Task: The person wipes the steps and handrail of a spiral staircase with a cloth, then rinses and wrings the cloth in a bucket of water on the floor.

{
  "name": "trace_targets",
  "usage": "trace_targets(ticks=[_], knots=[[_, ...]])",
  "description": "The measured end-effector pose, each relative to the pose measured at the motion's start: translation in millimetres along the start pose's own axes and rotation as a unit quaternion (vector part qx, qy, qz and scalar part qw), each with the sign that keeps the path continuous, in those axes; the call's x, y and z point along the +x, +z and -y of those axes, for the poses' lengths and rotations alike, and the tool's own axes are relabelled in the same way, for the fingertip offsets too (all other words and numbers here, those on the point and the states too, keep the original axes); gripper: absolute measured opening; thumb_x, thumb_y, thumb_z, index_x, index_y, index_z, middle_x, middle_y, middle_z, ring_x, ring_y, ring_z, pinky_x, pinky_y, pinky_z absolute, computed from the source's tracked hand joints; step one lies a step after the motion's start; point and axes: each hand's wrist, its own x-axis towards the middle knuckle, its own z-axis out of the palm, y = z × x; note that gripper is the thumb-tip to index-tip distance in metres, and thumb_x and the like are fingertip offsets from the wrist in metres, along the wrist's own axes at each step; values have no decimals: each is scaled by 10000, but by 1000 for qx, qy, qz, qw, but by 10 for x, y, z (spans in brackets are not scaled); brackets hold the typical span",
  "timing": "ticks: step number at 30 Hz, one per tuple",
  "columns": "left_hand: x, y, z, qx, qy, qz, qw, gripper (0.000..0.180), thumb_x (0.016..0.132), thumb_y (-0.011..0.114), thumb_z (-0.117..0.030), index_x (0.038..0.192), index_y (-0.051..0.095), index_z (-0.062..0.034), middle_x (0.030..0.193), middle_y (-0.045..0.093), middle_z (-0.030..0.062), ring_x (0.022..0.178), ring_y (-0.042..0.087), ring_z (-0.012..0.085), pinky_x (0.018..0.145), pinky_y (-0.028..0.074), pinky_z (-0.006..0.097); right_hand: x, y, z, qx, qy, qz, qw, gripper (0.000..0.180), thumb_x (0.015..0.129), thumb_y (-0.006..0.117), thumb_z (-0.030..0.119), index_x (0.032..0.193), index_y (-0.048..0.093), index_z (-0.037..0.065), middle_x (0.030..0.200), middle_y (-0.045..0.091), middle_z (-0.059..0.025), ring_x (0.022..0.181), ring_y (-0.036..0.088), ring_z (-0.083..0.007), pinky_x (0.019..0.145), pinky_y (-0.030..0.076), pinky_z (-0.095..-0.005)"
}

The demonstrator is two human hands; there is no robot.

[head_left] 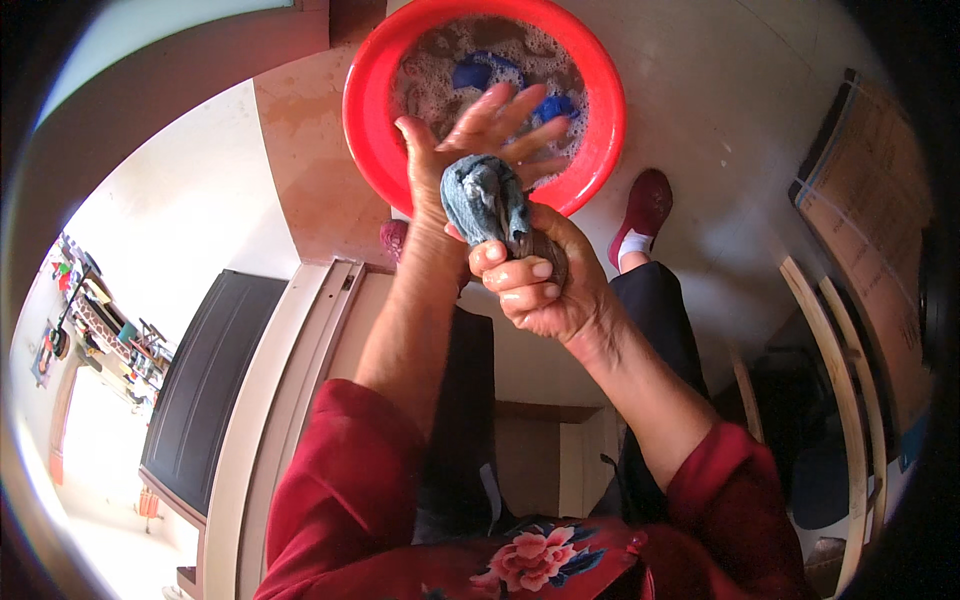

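Over a red basin point(365, 120) of suds, the right hand point(540, 290) grips a wet cloth point(488, 200) tight, wringing it against the flat, spread-fingered left hand point(470, 150).

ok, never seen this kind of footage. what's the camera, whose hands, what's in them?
One fisheye camera worn on a person's head looks down, so straight edges bend near the rim. No machine: the two bare hands are the wearer's own, in dark red sleeves. The right hand is closed around a wet, bunched grey-blue cloth; the left hand presses against it with fingers spread. Below them, on the pale floor, sits a round red plastic basin of soapy water with blue fabric in it. A red shoe shows beside it.
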Motion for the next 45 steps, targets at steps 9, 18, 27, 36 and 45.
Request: trace_targets(ticks=[9,18,27,36,45], knots=[[-23,348,48,83,66,165,981,264,756,634,-274,905,549,-73,732,455,79,728,513,251,679,466,429,-135,58,-68,-11,41,85,996,509,787,585,434,861,421,-43,564,366,-5,382,306,-50,328,268,-169],[-190,766,-142,297,-3,-109,949,176,779,576,-77,935,502,-46,723,541,59,692,558,159,638,472,287,-202,317,-215,-427,-119,-144,885,293,751,669,211,878,478,28,597,442,-3,398,358,-15,349,286,-145],[-164,839,-119,568,-21,-193,800,273,763,543,-26,1029,479,-41,790,570,73,724,563,139,656,470,266,23,220,-303,-600,-248,-266,713,176,738,646,149,750,490,68,513,419,35,381,372,-42,331,264,-198],[-105,908,115,771,99,-193,598,408,741,474,-9,1147,506,-20,846,587,268,814,590,386,718,486,402,21,95,-225,-777,-284,-316,465,250,712,617,216,897,544,65,759,616,-122,753,609,-286,626,477,-363],[168,219,268,698,67,-267,662,538,725,633,-216,1174,475,36,984,590,215,945,574,260,831,439,308,93,42,36,-569,-396,-412,591,214,737,650,202,798,498,64,548,465,4,389,427,-68,312,319,-217]])
